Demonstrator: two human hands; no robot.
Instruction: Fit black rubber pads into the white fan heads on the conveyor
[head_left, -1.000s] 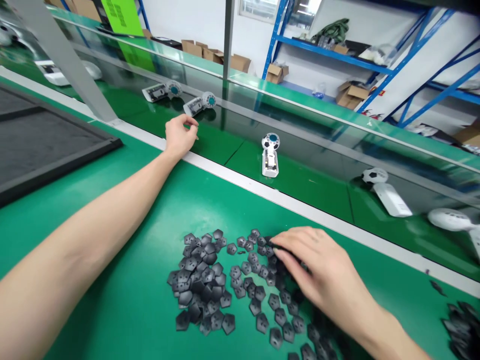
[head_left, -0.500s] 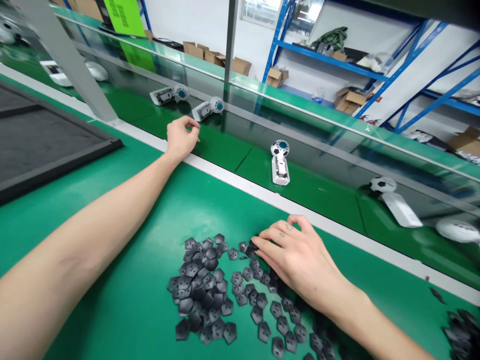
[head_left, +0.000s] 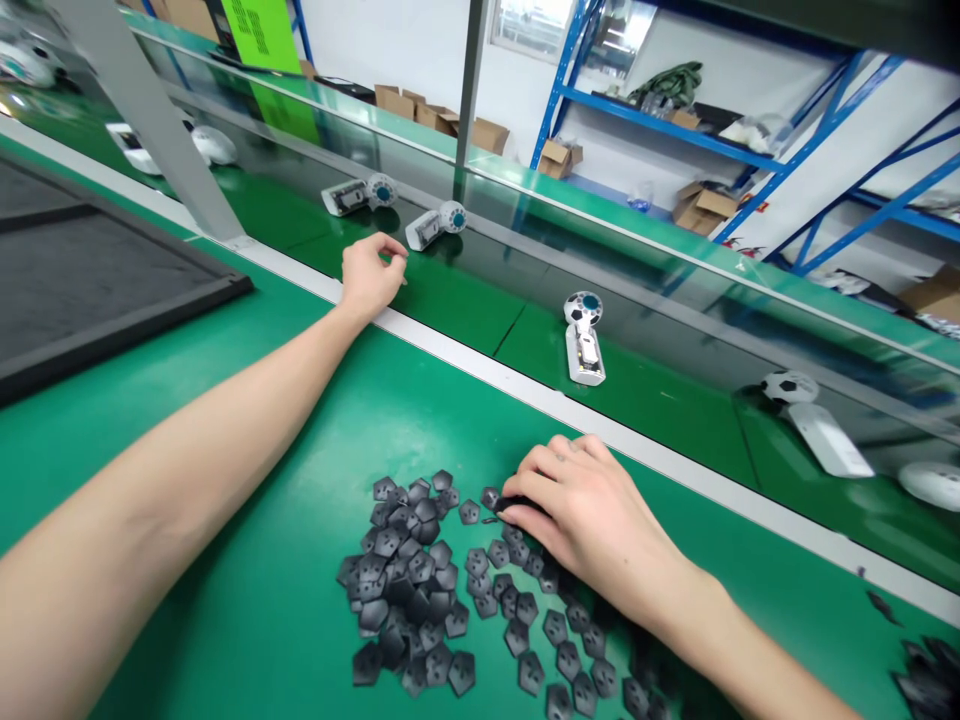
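My left hand (head_left: 369, 278) rests at the white edge strip (head_left: 480, 370) beside the green conveyor belt (head_left: 450, 300), fingers curled. A thin dark sliver may show at its fingertips, too small to name. My right hand (head_left: 585, 510) is curled over dark grey pentagonal pieces (head_left: 517, 507) on the green bench (head_left: 225, 600), and the palm hides some of them. More such pieces lie in a heap (head_left: 401, 585) left of this hand and in a looser spread (head_left: 532, 620) below it. White devices with ball-patterned heads (head_left: 583, 335) stand on the belt.
A black-framed dark mat (head_left: 97, 270) lies at the bench's left. Another heap of dark pieces (head_left: 930, 680) sits at the lower right corner. A glass panel (head_left: 615, 240) runs behind the belt, with blue shelving (head_left: 667, 125) and cardboard boxes (head_left: 703, 210) beyond.
My right hand has slid left and closed over the pieces. The white devices have moved right along the belt. My left hand stays at the edge strip.
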